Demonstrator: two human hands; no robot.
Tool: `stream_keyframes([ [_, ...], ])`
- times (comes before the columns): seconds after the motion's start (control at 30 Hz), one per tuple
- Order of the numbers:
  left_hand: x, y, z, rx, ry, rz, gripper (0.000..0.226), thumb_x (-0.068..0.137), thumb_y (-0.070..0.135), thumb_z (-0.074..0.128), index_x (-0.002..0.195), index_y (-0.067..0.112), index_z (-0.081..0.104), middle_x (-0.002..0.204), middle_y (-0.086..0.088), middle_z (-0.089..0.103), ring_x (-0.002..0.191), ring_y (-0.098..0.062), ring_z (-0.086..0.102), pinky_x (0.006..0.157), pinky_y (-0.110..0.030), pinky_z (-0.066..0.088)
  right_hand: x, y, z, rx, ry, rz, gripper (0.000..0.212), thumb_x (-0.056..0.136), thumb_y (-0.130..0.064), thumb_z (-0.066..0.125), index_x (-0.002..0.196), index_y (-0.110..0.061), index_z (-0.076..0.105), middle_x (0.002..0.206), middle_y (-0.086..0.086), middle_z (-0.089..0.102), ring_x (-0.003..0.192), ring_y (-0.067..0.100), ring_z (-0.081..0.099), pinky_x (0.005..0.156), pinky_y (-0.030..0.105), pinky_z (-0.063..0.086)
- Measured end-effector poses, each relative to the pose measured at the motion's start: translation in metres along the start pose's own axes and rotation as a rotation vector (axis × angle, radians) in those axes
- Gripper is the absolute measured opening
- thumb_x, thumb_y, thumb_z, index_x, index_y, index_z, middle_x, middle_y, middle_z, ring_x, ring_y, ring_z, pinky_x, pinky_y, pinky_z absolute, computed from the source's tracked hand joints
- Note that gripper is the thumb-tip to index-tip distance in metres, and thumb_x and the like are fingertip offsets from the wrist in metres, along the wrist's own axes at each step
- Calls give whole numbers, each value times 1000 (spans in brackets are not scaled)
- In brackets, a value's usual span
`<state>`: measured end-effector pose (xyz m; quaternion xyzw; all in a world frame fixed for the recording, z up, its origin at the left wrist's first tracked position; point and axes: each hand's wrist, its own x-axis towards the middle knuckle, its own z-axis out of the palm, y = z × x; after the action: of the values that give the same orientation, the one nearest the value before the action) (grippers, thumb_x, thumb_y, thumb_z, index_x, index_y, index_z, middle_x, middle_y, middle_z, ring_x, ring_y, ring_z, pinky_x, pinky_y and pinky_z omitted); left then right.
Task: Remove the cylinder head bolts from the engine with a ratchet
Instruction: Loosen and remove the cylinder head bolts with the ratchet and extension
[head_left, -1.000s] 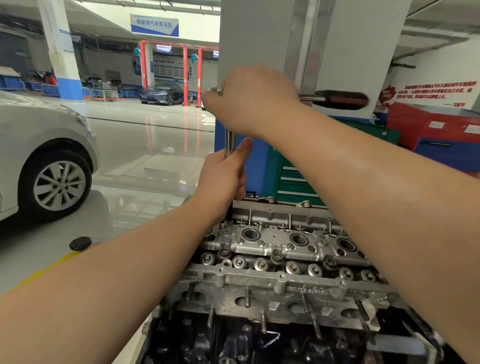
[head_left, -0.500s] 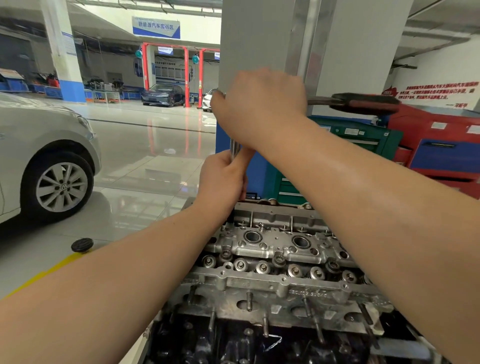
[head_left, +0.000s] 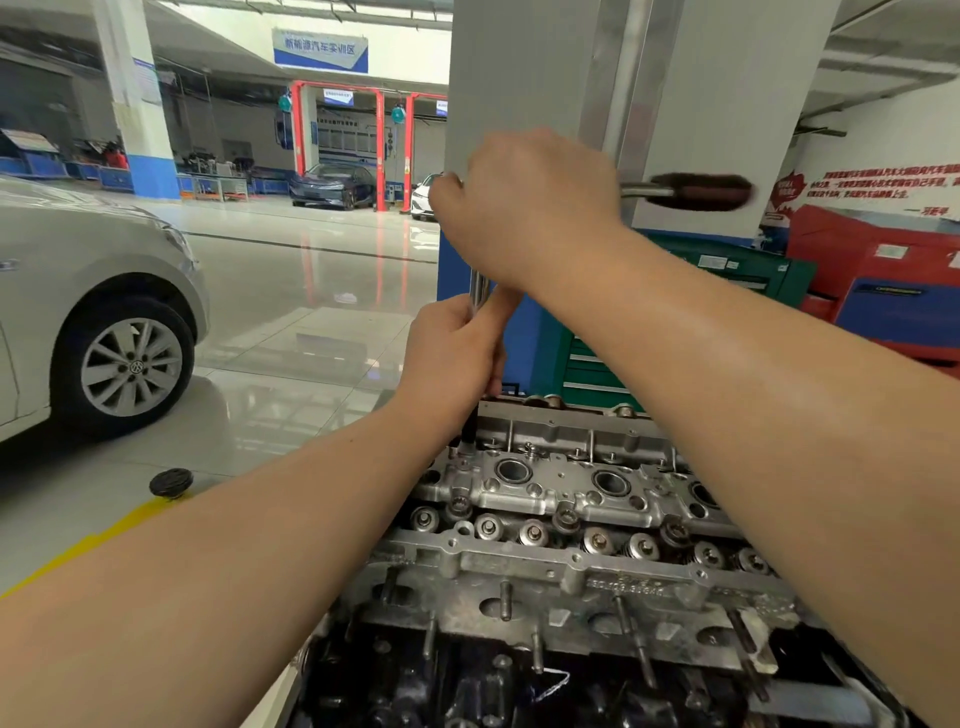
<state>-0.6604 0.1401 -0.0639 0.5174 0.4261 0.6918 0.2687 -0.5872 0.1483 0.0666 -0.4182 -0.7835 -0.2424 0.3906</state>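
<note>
The bare aluminium cylinder head (head_left: 566, 566) of the engine fills the lower middle, with valve springs, studs and bolt heads showing. A long chrome extension bar (head_left: 478, 296) stands upright over the head's far left corner, its dark socket (head_left: 469, 434) down on a bolt there. My left hand (head_left: 452, 353) grips the bar partway up. My right hand (head_left: 524, 208) wraps the ratchet's head and shaft at the bar's top. The ratchet's dark handle (head_left: 701, 191) sticks out to the right, blurred. The bolt under the socket is hidden.
A silver car (head_left: 88, 312) stands at the left on the glossy floor. A black round cap (head_left: 171, 483) lies by a yellow floor line. A grey pillar (head_left: 649, 78) rises behind the engine, with green (head_left: 727, 270) and red tool cabinets (head_left: 883, 280) to the right.
The ratchet handle has swung: out to the right half a second ago, now back nearer the pillar and blurred. My left hand stays on the bar.
</note>
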Motion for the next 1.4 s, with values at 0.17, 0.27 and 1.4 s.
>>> stream_keyframes([
  [0.17,0,4,1,-82,-16,-32,60,84,65,67,50,28,35,44,-2,36,37,-21,33,43,-28,33,3,-3,-2,-88,6,-40,40,92,-44,43,61,-19,42,62,-3,41,54,18,35,52,28,20],
  [0.27,1,3,3,-178,-68,-61,62,99,48,67,51,29,32,47,3,28,38,-16,24,43,-22,26,1,8,-1,314,-168,-92,39,93,-43,52,68,-14,57,62,-1,52,62,19,47,56,31,36],
  [1.4,3,3,5,50,55,6,49,90,32,64,69,1,34,60,-12,34,53,-28,34,53,-41,34,5,1,0,213,-183,-87,43,94,-46,46,62,-17,49,61,-6,52,62,19,49,58,29,34],
])
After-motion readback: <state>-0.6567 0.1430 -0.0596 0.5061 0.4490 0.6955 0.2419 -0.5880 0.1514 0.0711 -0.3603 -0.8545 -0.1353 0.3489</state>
